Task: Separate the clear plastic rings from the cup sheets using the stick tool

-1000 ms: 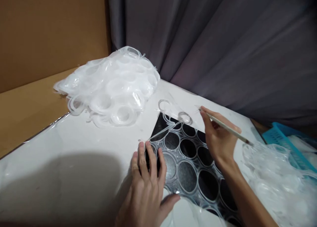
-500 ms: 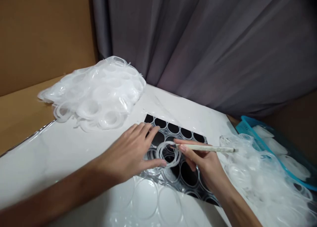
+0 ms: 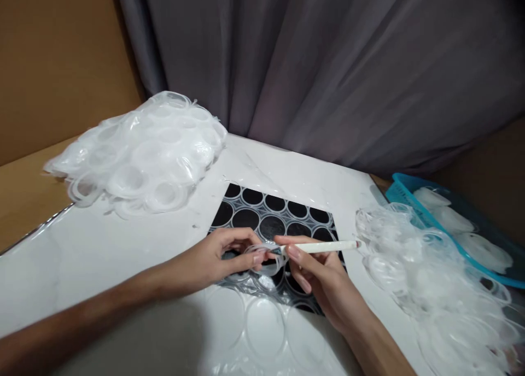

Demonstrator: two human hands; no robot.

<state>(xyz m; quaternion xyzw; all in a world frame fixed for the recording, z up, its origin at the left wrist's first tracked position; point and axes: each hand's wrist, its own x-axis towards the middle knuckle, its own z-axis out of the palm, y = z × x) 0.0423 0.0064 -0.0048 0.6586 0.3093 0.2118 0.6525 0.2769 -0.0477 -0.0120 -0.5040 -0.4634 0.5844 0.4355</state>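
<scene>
My left hand (image 3: 227, 256) is closed, thumb and fingertips pinching translucent plastic rings (image 3: 268, 266). My right hand (image 3: 315, 266) grips a slim white pen-shaped tool (image 3: 328, 247) between thumb and fingers. The tool's dark tip meets the rings beside my left fingertips; its exact kind I cannot make out. Both hands are over a clear plastic sheet (image 3: 266, 209) patterned with rows of circles, its far part backed by black. The sheet's near part (image 3: 266, 327) lies over the white table, and the hands hide some of its middle.
A heap of clear plastic sheets with round holes (image 3: 151, 146) sits at the back left. On the right lies a loose pile of translucent scraps and rings (image 3: 426, 283). Beyond it, a blue basket (image 3: 435, 228) holds whitish plastic pieces. A grey curtain (image 3: 307, 64) hangs behind the white table (image 3: 283, 165).
My left hand has gone from spread fingers over the sheet to pinching the rings. The tool has turned slightly, and the whole view has shifted a little.
</scene>
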